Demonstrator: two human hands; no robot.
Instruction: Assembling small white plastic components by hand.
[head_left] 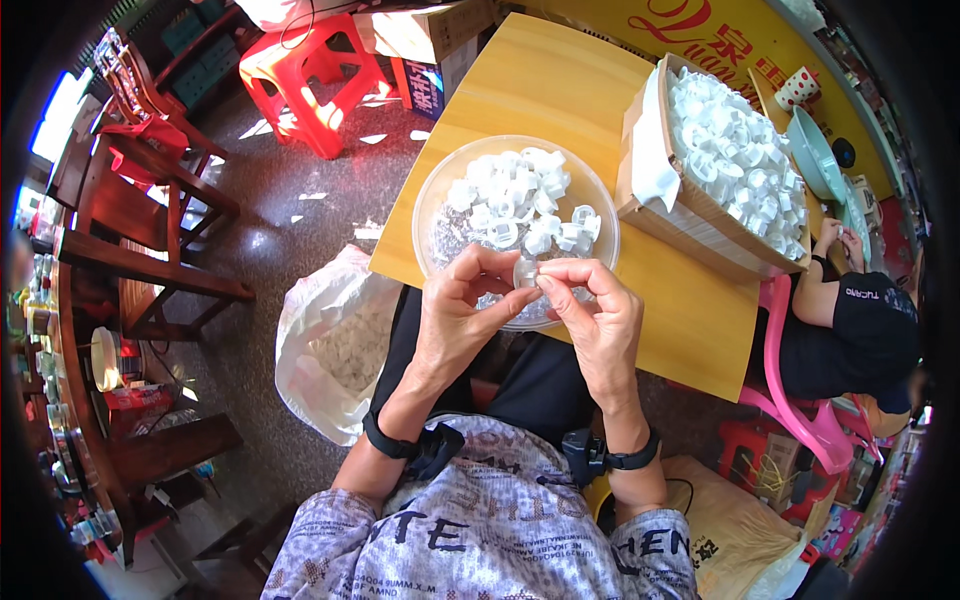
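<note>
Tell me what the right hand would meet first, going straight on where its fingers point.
Right hand: probably the small clear plastic piece at its fingertips, then the left hand beyond, though depth is unclear.

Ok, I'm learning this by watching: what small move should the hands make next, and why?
Probably a slight twist or press on the small clear piece, keeping it above the round tub: the left grip and right grip both seem to pinch it there, and if it slipped, the tub holding loose white pieces should catch it.
</note>
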